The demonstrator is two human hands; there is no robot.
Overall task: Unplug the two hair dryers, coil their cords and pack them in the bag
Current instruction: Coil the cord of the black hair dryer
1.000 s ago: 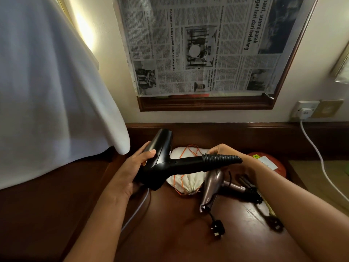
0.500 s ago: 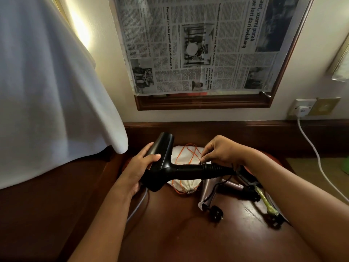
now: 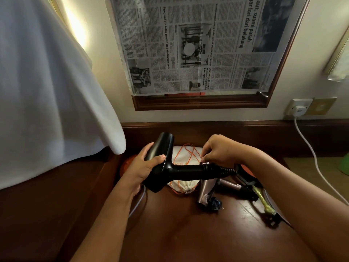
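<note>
Two hands are raised over the table's [image 3: 188, 233] far edge: the black hair dryer's [image 3: 166, 167] barrel is gripped by the left hand [image 3: 145, 167], its handle pinched by the right hand's [image 3: 221, 150] curled fingers. The bag [image 3: 186, 167] lies underneath.

I see the desk [image 3: 179, 233] carrying a white bag [image 3: 186, 186], a bronze dryer [image 3: 206, 188] and its plug [image 3: 215, 202].

Black dryer [image 3: 170, 167], white orange-corded bag [image 3: 186, 159]
</note>
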